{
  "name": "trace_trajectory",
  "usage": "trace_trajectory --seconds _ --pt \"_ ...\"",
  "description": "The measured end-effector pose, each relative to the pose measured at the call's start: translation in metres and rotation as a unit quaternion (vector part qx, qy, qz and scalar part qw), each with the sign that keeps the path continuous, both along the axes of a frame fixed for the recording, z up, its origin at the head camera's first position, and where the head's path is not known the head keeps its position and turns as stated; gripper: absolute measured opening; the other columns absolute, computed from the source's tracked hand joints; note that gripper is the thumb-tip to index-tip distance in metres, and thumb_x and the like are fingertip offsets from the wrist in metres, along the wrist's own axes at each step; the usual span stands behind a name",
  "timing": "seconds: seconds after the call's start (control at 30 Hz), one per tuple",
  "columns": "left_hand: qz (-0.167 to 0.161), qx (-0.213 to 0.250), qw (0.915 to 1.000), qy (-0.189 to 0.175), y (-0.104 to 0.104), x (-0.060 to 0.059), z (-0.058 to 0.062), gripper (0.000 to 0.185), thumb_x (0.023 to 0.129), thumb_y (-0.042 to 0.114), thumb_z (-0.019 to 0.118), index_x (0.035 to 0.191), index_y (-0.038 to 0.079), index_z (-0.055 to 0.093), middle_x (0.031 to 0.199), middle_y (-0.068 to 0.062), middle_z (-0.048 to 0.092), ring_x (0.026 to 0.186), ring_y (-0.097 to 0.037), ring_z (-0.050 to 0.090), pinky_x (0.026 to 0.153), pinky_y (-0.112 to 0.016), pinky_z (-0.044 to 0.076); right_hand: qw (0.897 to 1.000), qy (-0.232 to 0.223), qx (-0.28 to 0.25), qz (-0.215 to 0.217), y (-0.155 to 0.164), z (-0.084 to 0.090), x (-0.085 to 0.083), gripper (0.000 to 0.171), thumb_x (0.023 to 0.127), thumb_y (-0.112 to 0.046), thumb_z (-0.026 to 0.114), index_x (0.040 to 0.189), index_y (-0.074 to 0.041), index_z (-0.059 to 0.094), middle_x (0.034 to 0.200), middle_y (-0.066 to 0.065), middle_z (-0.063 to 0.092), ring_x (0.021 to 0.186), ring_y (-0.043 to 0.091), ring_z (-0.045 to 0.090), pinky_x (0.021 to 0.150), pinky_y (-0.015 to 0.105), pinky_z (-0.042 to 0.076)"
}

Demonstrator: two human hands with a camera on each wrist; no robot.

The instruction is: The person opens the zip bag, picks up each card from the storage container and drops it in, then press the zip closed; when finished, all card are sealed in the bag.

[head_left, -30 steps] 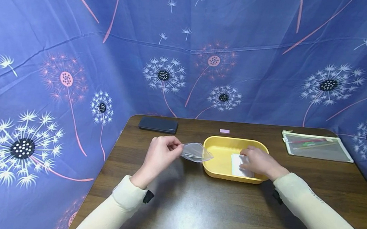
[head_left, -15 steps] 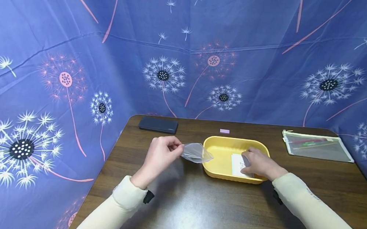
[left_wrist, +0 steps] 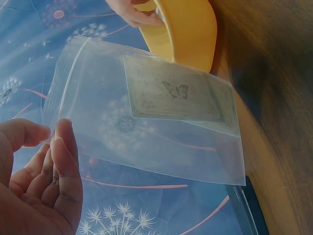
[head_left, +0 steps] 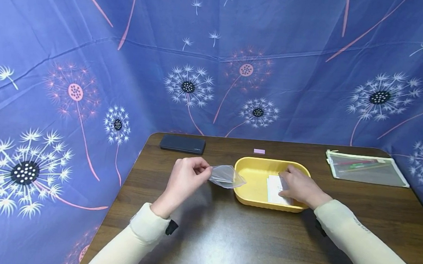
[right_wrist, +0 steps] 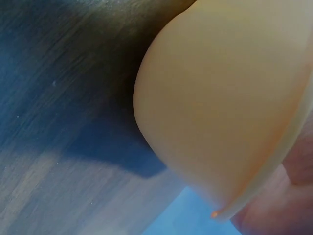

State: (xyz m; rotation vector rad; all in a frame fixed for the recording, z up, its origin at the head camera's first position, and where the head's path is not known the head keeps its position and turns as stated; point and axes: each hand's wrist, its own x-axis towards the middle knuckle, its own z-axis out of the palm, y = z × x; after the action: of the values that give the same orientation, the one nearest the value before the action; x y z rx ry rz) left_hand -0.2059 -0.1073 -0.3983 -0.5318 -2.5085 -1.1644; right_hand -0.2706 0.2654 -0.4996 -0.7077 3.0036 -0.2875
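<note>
Even, bright light; head view bends at edges, right wrist view blurred.

The rounded outer wall of a yellow tray (right_wrist: 220, 103) fills the upper right, casting a shadow on the dark wooden worktop (right_wrist: 58, 98).

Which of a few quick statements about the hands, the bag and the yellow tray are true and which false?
1. The left hand pinches a clear zip bag. True.
2. The bag is empty. False: a butterfly card is inside.
3. The right hand rests in the yellow tray on white cards. True.
4. A dark case lies in the tray. False: it lies on the table, at the far left.
</note>
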Motion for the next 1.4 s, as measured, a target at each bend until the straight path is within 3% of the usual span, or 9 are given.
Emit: trace_trajectory --seconds 0.13,0.4,0.7,1.0,1.13,1.4 --pt "0.001 -0.002 1.0000 0.000 0.000 0.000 0.000 0.011 0.087 0.012 0.073 0.080 0.017 0.078 0.061 0.017 0.063 0.053 -0.001 0.057 0.051 -0.026 0.047 0.999 0.037 -0.001 0.005 0.001 0.002 0.001 0.063 0.072 -0.026 0.097 0.117 0.009 0.070 0.100 0.016 0.060 0.084 0.027 0.058 0.077 0.046 0.052" --pt "0.006 -0.005 1.0000 0.002 0.000 0.000 -0.002 0.011 0.087 0.013 0.073 0.079 0.018 0.078 0.061 0.017 0.062 0.053 -0.002 0.056 0.051 -0.026 0.046 0.999 0.049 -0.017 -0.015 0.004 0.011 0.004 0.047 0.078 -0.019 0.093 0.114 0.005 0.073 0.100 0.014 0.061 0.086 0.027 0.062 0.075 0.049 0.056" --pt "0.007 -0.005 1.0000 0.004 0.001 -0.001 -0.002 0.011 0.087 0.013 0.073 0.078 0.019 0.077 0.061 0.018 0.062 0.054 -0.002 0.056 0.052 -0.027 0.047 0.997 0.069 -0.029 -0.015 0.003 0.033 0.009 0.025 0.084 -0.010 0.087 0.105 -0.001 0.076 0.092 0.006 0.063 0.077 0.021 0.062 0.068 0.043 0.057" --pt "0.006 -0.005 0.9999 0.007 0.001 -0.001 -0.001 0.010 0.087 0.013 0.074 0.079 0.018 0.078 0.062 0.018 0.063 0.055 -0.002 0.057 0.053 -0.027 0.048 0.994 0.091 -0.049 0.022 -0.003 0.051 0.019 0.010 0.085 -0.012 0.085 0.091 -0.010 0.076 0.087 -0.001 0.062 0.070 0.014 0.058 0.061 0.039 0.052" --pt "0.003 -0.004 1.0000 0.008 0.001 -0.001 -0.001 0.011 0.087 0.012 0.073 0.079 0.018 0.078 0.062 0.018 0.063 0.054 -0.002 0.057 0.053 -0.027 0.048 0.994 0.092 -0.051 0.038 -0.005 0.056 0.022 0.010 0.086 -0.012 0.084 0.087 -0.013 0.074 0.087 -0.002 0.063 0.069 0.012 0.056 0.059 0.037 0.050" --pt "0.003 -0.004 1.0000 0.007 0.001 -0.001 0.000 0.011 0.087 0.012 0.074 0.080 0.018 0.079 0.062 0.017 0.063 0.054 -0.002 0.057 0.053 -0.027 0.048 0.995 0.054 -0.067 0.055 -0.012 0.065 0.030 0.012 0.090 -0.012 0.081 0.085 -0.018 0.071 0.087 -0.005 0.063 0.068 0.008 0.051 0.059 0.034 0.047"
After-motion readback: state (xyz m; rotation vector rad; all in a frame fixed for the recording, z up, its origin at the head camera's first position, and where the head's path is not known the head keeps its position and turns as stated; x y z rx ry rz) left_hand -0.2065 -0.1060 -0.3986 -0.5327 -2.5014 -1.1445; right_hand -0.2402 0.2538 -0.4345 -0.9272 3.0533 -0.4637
